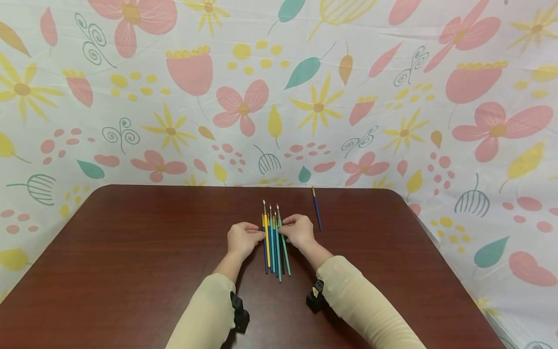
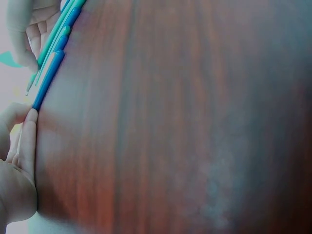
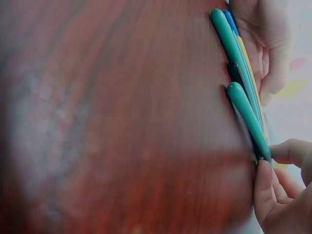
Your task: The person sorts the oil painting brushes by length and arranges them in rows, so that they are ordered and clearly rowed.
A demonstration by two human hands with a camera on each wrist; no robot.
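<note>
Several paintbrushes [image 1: 267,247] lie side by side in a bunch on the table, bristles toward the far edge, handles blue, yellow, green and black. At the bunch's left side my left hand [image 1: 243,239] pinches a blue-handled paintbrush [image 2: 47,80] between thumb and finger. My right hand [image 1: 298,230] is on the other side, its thumb and finger on a green-handled paintbrush [image 3: 246,108] that slants slightly off the bunch. The fingertips partly cover the brushes they hold.
One more blue paintbrush [image 1: 317,209] lies apart, beyond the right hand near the far edge. The dark wooden table [image 1: 144,257] ends at a flower-print cloth [image 1: 244,106] behind it. Black wrist cameras sit at both sleeves.
</note>
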